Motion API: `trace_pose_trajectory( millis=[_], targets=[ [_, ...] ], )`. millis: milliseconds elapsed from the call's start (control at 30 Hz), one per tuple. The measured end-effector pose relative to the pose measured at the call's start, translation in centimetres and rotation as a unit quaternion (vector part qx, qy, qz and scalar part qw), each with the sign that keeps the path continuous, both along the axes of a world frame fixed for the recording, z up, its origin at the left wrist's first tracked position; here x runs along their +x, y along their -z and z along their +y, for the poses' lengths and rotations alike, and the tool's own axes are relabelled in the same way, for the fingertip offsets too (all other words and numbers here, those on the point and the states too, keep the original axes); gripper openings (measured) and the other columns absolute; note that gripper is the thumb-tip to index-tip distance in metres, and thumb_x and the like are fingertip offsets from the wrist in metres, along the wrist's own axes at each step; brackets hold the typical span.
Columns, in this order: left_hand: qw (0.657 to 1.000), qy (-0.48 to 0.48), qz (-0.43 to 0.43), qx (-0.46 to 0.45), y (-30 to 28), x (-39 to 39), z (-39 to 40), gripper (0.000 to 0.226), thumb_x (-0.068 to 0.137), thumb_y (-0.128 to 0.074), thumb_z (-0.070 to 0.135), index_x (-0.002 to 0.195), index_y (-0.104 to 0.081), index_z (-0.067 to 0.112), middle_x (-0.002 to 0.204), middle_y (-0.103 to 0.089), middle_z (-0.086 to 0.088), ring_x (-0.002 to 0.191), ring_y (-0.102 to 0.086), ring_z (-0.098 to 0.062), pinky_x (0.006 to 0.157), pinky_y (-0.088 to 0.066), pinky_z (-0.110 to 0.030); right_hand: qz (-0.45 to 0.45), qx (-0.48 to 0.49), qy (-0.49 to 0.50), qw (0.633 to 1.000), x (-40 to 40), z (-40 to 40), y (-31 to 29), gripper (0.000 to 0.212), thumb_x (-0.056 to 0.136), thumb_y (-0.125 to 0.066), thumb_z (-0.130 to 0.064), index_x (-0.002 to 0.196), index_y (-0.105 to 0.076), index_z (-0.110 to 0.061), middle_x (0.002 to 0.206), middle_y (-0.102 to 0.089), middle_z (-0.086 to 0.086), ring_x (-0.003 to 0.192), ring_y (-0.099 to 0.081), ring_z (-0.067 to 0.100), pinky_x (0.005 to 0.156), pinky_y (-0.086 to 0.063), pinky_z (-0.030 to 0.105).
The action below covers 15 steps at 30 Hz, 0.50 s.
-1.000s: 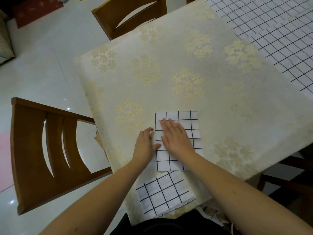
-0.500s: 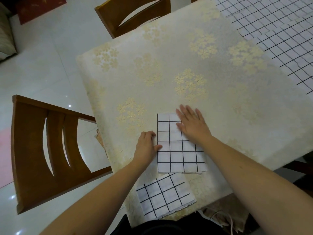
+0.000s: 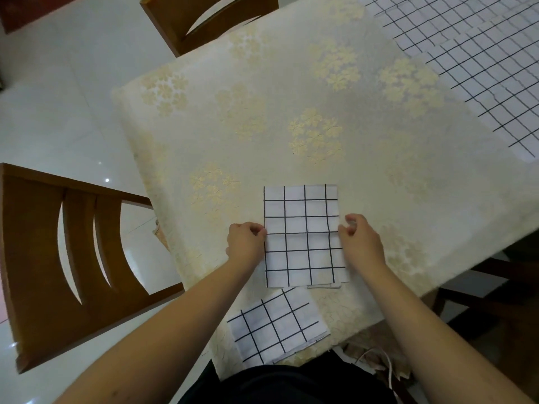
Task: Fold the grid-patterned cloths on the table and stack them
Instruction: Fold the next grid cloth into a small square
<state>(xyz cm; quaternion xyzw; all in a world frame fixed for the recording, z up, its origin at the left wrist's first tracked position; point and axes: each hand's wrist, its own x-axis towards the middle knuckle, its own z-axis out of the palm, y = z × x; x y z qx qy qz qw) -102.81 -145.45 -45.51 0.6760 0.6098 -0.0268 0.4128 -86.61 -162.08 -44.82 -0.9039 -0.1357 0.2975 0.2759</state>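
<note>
Midway through one fold: a half-folded grid cloth (image 3: 303, 234) lying flat near the desk's (image 3: 291, 83) near edge, long side running away from the person. Left hand (image 3: 245, 243) pinching the cloth's left edge at about mid-length, fingers curled onto the hem. Right hand (image 3: 361, 240) at the right edge at the same level, thumb and forefinger closed on or just at the hem; contact there hard to confirm. Nearer still, at the very near edge of the desk, a smaller folded cloth (image 3: 277, 325), finished by the look of it and slightly askew, likely the start of the stack. More unfolded grid cloths (image 3: 481, 53) spread over the far right corner, overlapping one another. Probably next: one more fold across the middle, far half brought over near half, with corners matched and the crease pressed flat. After that, a lift onto the small folded piece, edges lined up, given its tilt
</note>
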Motion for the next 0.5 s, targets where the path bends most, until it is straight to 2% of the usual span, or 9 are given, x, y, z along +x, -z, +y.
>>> trace_pose_trajectory(
  millis=[100,167,233,333,433,500],
  targets=[
    [0.996,-0.037,-0.064,-0.040,-0.7,-0.3,0.2,0.008,0.094,-0.061,0.016,0.092,-0.069,0.014,0.091,-0.068,-0.003,0.082,-0.063,-0.018,0.075,-0.050,-0.030,0.033,0.021,0.028,0.999,-0.3,-0.1,0.4,0.039,0.094,-0.061,-0.033,0.129,-0.052,-0.018,0.093,-0.061,-0.006,0.090,-0.061,0.019,0.087,-0.049,0.035],
    [0.993,-0.047,-0.095,-0.059,-1.2,-0.6,0.5,0.011,0.095,-0.059,0.016,0.097,-0.069,0.012,0.093,-0.069,-0.002,0.083,-0.061,-0.017,0.074,-0.048,-0.029,0.059,0.034,0.048,0.997,-0.1,-0.1,0.6,0.039,0.089,-0.067,-0.035,0.122,-0.055,-0.019,0.089,-0.062,-0.009,0.091,-0.064,0.019,0.086,-0.051,0.035],
    [0.985,-0.057,-0.134,-0.093,-1.6,-1.1,0.7,0.011,0.095,-0.060,0.017,0.098,-0.068,0.012,0.092,-0.070,-0.004,0.083,-0.063,-0.020,0.072,-0.054,-0.034,0.084,0.048,0.057,0.994,-0.1,0.0,0.6,0.039,0.086,-0.071,-0.036,0.119,-0.056,-0.021,0.090,-0.063,-0.010,0.091,-0.065,0.018,0.084,-0.051,0.035],
    [0.972,-0.066,-0.179,-0.135,-2.0,-1.7,1.0,0.008,0.095,-0.061,0.018,0.102,-0.064,0.017,0.094,-0.071,-0.009,0.084,-0.067,-0.026,0.080,-0.058,-0.045,0.092,0.069,0.060,0.992,0.0,-0.1,0.4,0.039,0.087,-0.071,-0.037,0.120,-0.056,-0.023,0.093,-0.063,-0.014,0.092,-0.063,0.014,0.086,-0.052,0.036],
    [0.957,-0.079,-0.221,-0.171,-2.3,-1.9,0.9,0.024,0.095,-0.062,0.019,0.117,-0.054,0.022,0.102,-0.073,-0.010,0.091,-0.072,-0.027,0.085,-0.059,-0.040,0.082,0.076,0.063,0.992,0.1,0.0,0.2,0.035,0.090,-0.066,-0.039,0.119,-0.056,-0.024,0.093,-0.066,-0.012,0.093,-0.065,0.016,0.091,-0.052,0.041],
    [0.953,-0.083,-0.238,-0.170,-2.7,-1.9,0.8,0.028,0.095,-0.062,0.017,0.119,-0.052,0.024,0.100,-0.074,-0.010,0.091,-0.072,-0.027,0.086,-0.059,-0.038,0.084,0.073,0.058,0.992,0.0,0.0,0.0,0.036,0.091,-0.063,-0.042,0.121,-0.055,-0.024,0.094,-0.066,-0.011,0.094,-0.065,0.017,0.093,-0.051,0.042]
  ],
)
